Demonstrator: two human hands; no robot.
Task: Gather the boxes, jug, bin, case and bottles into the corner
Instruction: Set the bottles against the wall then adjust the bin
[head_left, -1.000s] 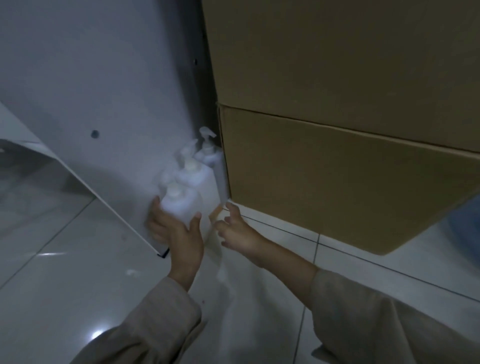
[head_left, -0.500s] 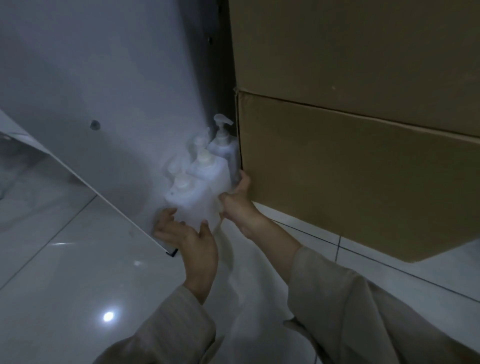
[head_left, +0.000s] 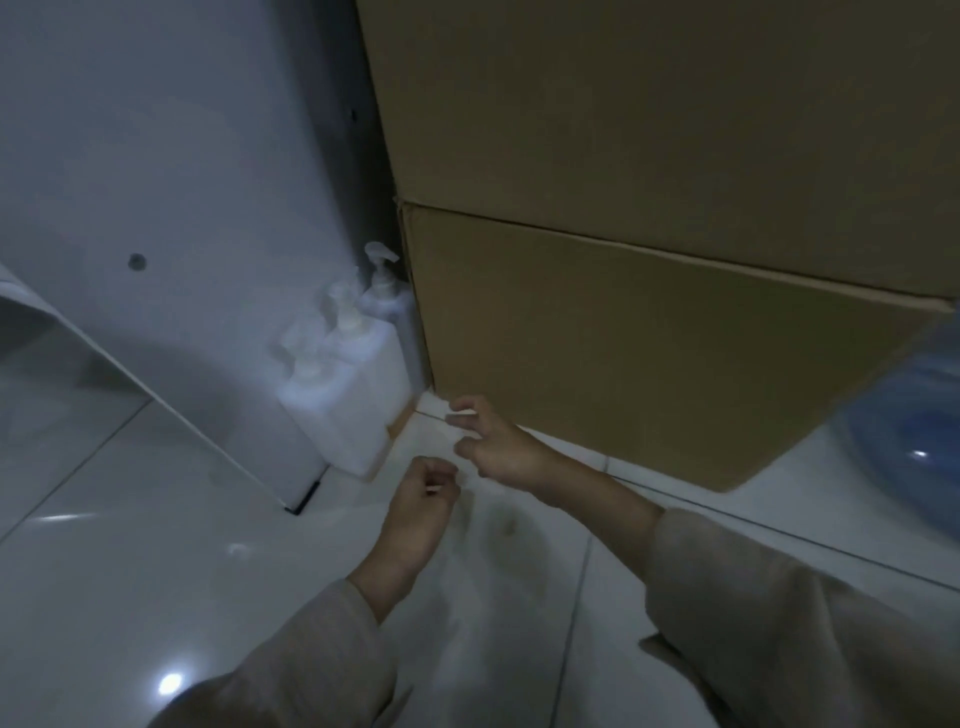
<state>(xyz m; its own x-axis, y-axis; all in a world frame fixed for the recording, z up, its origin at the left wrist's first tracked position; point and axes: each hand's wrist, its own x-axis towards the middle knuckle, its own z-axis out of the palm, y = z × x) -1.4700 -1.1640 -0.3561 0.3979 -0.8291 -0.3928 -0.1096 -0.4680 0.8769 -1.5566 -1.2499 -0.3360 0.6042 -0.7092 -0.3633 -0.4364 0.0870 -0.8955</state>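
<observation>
Three white pump bottles stand in a row on a small wooden tray, wedged between the white panel and the lower cardboard box. A second cardboard box is stacked on top of it. A blue water jug shows at the right edge. My left hand hovers just in front of the bottles, fingers curled, holding nothing. My right hand is beside the box's lower corner with fingers spread, empty.
A white panel with a small dark hole leans at the left and ends at a black foot on the floor. Glossy white floor tiles spread in front and to the left.
Both hands have let go of the bottles and pulled back toward me. The bottles now stand tucked against the box.
</observation>
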